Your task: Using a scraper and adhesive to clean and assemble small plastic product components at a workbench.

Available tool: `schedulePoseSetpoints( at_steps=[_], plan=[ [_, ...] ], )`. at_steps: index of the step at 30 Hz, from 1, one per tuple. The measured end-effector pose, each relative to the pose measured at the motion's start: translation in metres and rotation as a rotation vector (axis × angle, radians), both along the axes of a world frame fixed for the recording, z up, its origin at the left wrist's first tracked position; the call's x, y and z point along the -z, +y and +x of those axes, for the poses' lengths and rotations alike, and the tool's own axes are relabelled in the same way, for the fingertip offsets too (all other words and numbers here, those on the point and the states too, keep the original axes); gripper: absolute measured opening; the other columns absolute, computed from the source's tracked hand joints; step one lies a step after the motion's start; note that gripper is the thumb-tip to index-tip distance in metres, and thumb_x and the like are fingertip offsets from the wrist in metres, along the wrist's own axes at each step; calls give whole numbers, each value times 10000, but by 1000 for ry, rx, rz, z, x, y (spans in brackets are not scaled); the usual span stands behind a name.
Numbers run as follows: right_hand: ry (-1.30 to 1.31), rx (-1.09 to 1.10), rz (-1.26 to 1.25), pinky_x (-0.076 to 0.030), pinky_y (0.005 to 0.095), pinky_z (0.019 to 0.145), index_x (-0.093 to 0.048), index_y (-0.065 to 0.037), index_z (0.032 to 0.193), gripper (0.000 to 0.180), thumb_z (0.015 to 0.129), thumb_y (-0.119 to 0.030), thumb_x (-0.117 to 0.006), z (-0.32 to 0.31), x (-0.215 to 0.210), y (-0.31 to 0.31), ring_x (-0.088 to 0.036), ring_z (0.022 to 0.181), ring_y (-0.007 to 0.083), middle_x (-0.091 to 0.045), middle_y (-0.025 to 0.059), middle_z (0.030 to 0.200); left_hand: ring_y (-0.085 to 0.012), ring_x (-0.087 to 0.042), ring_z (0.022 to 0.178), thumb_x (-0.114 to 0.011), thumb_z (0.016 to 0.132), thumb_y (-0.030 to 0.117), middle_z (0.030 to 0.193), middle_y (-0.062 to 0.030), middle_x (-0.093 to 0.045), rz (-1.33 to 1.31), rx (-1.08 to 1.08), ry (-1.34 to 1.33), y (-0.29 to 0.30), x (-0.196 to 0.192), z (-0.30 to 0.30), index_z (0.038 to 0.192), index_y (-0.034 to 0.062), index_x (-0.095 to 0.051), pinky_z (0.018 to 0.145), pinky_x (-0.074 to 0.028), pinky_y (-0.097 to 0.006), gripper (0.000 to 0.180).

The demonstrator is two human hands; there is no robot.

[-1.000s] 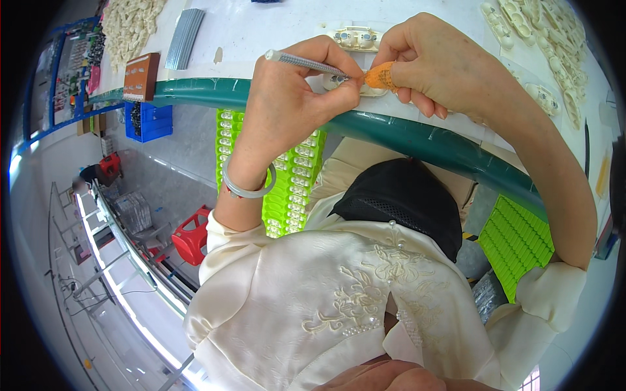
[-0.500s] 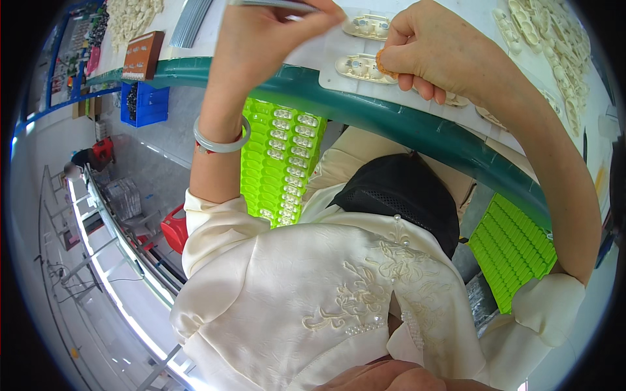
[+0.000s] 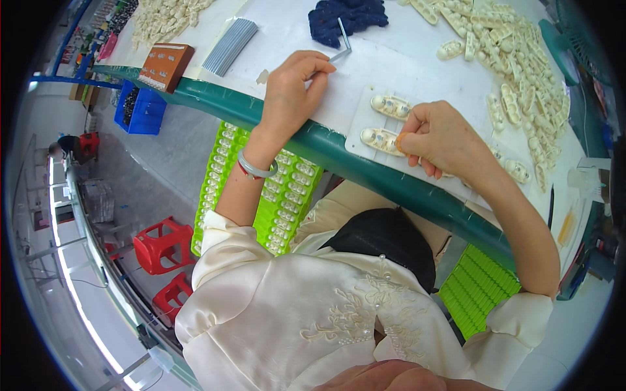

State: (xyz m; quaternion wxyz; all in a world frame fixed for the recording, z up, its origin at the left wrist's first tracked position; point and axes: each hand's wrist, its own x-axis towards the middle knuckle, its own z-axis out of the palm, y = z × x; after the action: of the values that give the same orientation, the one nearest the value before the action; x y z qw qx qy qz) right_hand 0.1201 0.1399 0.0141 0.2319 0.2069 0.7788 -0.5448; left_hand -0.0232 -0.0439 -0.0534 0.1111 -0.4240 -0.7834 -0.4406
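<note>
Head view. The landmark is the white tray point(image 3: 365, 120) lying on the white table point(image 3: 417, 72), just inside the table's green edge point(image 3: 313, 140).

The right hand point(image 3: 440, 137) rests on the tray. Its thumb and forefinger are pinched shut on a small orange piece point(image 3: 401, 140), which touches the cream moulded part point(image 3: 381, 138) at the tray's near end. A second cream part point(image 3: 391, 106) lies on the tray just beyond the first, untouched.

The left hand point(image 3: 293, 88) is on the table to the left of the tray, apart from it. Its fingers are curled closed around a slim metal tool point(image 3: 340, 44), whose free end reaches toward a dark blue cloth point(image 3: 349, 16) beyond the tray.

To the right of the tray and beyond it, a loose heap of cream parts point(image 3: 521, 58) covers the table. Well to the left of the tray, near the green edge, stand a brown block point(image 3: 166, 65) and a grey ribbed strip point(image 3: 228, 45).

Below the table edge, nearer than the tray, a green slotted rack point(image 3: 261, 195) filled with cream parts hangs beside the left forearm; another green rack point(image 3: 482, 287) is under the right elbow. Red stools point(image 3: 160, 244) stand on the floor far left.
</note>
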Motion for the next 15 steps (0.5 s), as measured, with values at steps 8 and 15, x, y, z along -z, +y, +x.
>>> schedulePoseSetpoints(
  at_steps=[8, 15],
  plan=[
    [-26, 4, -1, -429, 258, 374, -549, 34, 713, 180, 732, -131, -618, -2, -1, 2, -501, 406, 112, -586, 96, 581, -249, -595, 812, -701, 716, 107, 964, -103, -609, -125, 28, 41, 1, -10, 25, 825, 32, -637, 711, -493, -329, 147],
    [-3, 3, -42, -435, 255, 380, -561, 52, 746, 161, 738, -107, -587, 0, 0, 2, -511, 414, 114, -590, 99, 602, -267, -492, 1034, -746, 635, 145, 1106, -67, -571, -107, 380, 287, 0, -11, 57, 881, 144, -685, 881, -424, -358, 254]
  ],
)
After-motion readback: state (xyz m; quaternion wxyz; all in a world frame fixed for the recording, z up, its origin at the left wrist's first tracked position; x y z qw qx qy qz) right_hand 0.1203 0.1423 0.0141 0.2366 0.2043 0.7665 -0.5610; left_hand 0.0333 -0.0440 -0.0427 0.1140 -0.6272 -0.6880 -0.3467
